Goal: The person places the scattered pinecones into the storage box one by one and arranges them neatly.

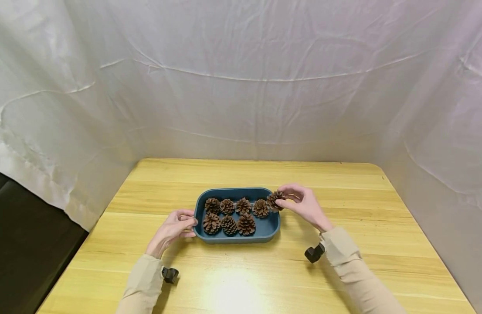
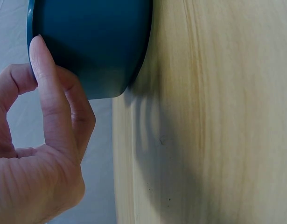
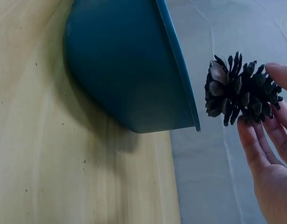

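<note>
A dark teal tray with rounded corners stands on the table, holding several brown pine cones in two rows. My left hand pinches the tray's left end; in the left wrist view the thumb lies along the outer wall, with fingers over the rim. My right hand holds another pine cone between thumb and fingertips. That cone is above the tray's right end, near the rim, and the right wrist view shows it higher than the tray's edge.
The light wooden table extends around the tray on all sides. Pale cloth curtains hang behind it and at both sides. A dark surface lies beyond the left edge. Each sleeve carries a small black camera mount.
</note>
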`<state>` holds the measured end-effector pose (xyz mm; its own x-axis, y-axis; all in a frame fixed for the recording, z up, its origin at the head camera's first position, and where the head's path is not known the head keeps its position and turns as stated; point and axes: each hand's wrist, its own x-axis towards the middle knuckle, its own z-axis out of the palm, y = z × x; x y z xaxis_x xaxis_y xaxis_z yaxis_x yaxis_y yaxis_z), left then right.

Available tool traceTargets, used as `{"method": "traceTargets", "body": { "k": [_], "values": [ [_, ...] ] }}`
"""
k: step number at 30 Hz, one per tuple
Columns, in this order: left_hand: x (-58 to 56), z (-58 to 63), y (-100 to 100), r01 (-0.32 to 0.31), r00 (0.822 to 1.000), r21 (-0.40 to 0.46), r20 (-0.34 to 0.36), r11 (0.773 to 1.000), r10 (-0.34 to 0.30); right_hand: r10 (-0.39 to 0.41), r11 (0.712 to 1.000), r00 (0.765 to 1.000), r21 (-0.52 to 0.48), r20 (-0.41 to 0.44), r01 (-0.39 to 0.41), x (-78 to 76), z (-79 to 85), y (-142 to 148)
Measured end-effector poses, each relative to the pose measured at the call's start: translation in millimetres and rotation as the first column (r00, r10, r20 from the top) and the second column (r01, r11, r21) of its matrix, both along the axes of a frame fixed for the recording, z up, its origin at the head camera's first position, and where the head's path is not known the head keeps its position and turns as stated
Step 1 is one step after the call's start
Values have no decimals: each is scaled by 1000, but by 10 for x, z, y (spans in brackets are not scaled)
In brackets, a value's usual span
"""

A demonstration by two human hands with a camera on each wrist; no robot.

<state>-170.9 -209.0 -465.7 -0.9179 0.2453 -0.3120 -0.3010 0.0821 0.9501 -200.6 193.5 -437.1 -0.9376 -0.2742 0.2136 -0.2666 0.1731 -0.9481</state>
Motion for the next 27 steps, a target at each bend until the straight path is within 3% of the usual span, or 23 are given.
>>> {"method": "traceTargets", "body": {
  "k": [13, 27],
  "values": [
    [5, 9, 7, -13, 1000, -11, -3, 1000, 13, 141, 985, 990, 98, 6, -141, 50, -44, -77],
    [11, 10, 6, -13, 1000, -15, -3, 1000, 13, 198, 960, 979, 209, -46, -184, 53, -76, -99]
  ]
}}
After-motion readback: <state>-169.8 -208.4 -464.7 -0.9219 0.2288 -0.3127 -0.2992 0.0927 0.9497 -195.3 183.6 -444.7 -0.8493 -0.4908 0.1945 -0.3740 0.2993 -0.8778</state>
